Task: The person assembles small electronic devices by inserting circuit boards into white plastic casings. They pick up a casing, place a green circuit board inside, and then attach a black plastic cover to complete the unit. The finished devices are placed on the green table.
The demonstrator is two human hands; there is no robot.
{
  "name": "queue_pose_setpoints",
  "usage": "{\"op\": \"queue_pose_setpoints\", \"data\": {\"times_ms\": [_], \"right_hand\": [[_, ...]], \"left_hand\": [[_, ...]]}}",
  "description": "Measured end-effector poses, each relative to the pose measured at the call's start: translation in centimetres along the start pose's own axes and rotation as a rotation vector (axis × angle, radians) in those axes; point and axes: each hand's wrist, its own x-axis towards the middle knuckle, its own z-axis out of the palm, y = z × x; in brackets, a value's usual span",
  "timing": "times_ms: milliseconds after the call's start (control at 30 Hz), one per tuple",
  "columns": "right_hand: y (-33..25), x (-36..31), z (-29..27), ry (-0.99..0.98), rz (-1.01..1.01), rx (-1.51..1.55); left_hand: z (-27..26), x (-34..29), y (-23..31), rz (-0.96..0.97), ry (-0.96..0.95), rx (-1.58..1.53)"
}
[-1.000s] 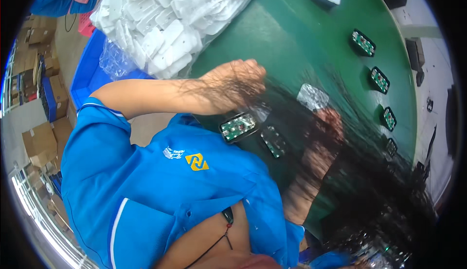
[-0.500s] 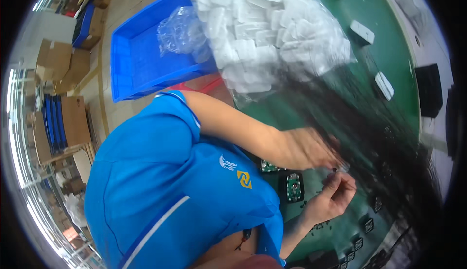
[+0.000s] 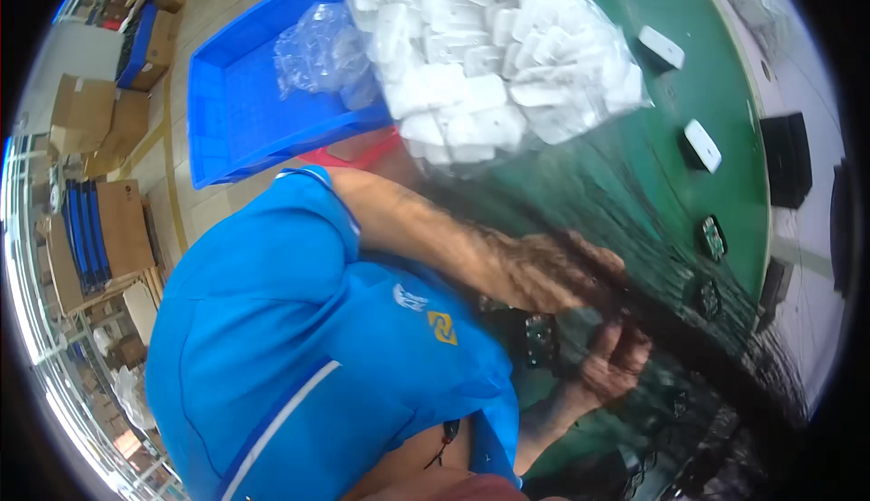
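My left hand [image 3: 575,270] and my right hand [image 3: 616,361] are close together over the green work table [image 3: 666,107], fingertips bent toward each other. Both look closed in a pinch. Dark strands of hair [image 3: 666,324] hang across them, so whatever lies between the fingers is hidden. Just beside the hands, toward my body, is a small black casing with a circuit board [image 3: 541,340] inside. Part of another board [image 3: 492,304] shows under my left forearm.
A clear bag of white plastic covers [image 3: 480,57] lies on the table's left part. Further off, white casings [image 3: 702,145] and an open circuit-board unit [image 3: 714,238] form a row. A blue bin [image 3: 236,111] holding crumpled clear plastic [image 3: 322,52] rests on a red stool [image 3: 353,150].
The view has shifted slightly, and the hair has swung over both hands, which stay together. An open circuit-board unit at the row's near end now shows clear of the hair.
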Motion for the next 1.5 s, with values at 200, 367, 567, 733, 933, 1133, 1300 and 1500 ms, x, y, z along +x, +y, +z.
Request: {"op": "queue_pose_setpoints", "data": {"times_ms": [200,367,567,733,933,1133,1300,1500], "right_hand": [[0.2,0.7,-0.6,0.013,-0.090,-0.048],[2.7,2.1,0.3,0.105,-0.126,0.187],[3.8,1.8,0.1,0.266,-0.103,0.078],[1.9,0.9,-0.8,0.318,-0.447,-0.314],[1.8,0.8,-0.2,0.215,-0.363,-0.339],[2.7,0.0,-0.2,0.201,-0.139,-0.148],[2.9,0.0,-0.6,0.172,-0.112,-0.289],[3.4,0.3,-2.1,0.247,-0.164,-0.117]], "left_hand": [[0.2,0.6,-0.5,-0.145,-0.090,-0.241],[-0.1,1.0,0.1,-0.384,-0.096,-0.400],[0.1,1.5,0.5,-0.807,-0.278,-1.002],[0.6,2.1,0.8,-0.813,-0.107,-0.808],[1.1,1.4,1.3,-0.707,-0.138,-0.646],[1.7,1.2,1.0,-0.218,-0.093,-0.139],[2.7,1.3,0.1,-0.012,-0.074,-0.003],[2.1,1.6,1.6,-0.549,-0.138,-0.552]]}}
